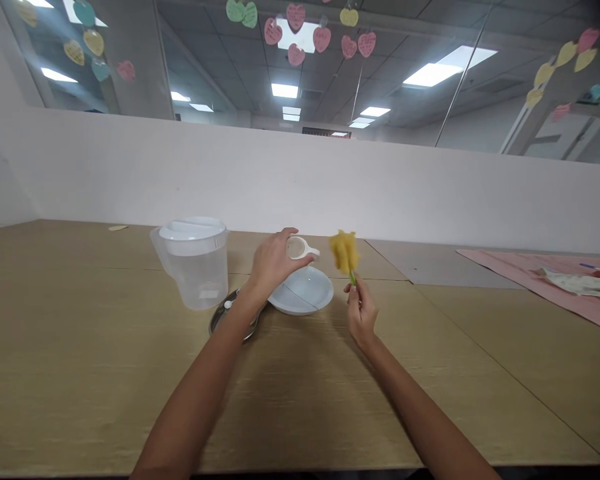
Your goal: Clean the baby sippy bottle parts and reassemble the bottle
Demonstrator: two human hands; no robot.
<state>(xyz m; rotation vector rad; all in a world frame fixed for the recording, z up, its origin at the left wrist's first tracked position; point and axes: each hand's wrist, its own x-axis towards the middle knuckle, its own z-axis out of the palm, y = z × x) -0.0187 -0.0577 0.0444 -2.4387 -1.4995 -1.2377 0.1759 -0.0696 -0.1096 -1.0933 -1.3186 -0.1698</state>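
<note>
Bare forearms (187, 403) come in from the near edge, one on each side, over a wood-toned bench (290, 400), and both hands are busy! On the left, the left hand (271, 261) has a small white ring with a short handle (309, 251) pinched between thumb and fingers, held up near the far rim of a shallow, pale bluish-white round bowl (326, 293). Over to the right, the right hand (362, 313) has its fingers closed round the green handle of a yellow sponge brush (345, 252), its head upright, slightly blurred, and well apart from the ring. Whether the bowl holds any liquid, I can't tell.

Just left of the bowl, a shiny metal dish (219, 321) sits partly hidden behind the left forearm. Beyond it on the left, look, a clear plastic pitcher with a white lid (200, 277), handle to the left. Far right, there's a pink cloth (505, 272) beside a flat grey panel (430, 263); at the back, a white wall (280, 180) below heart-shaped paper notes (296, 17) on glass.
</note>
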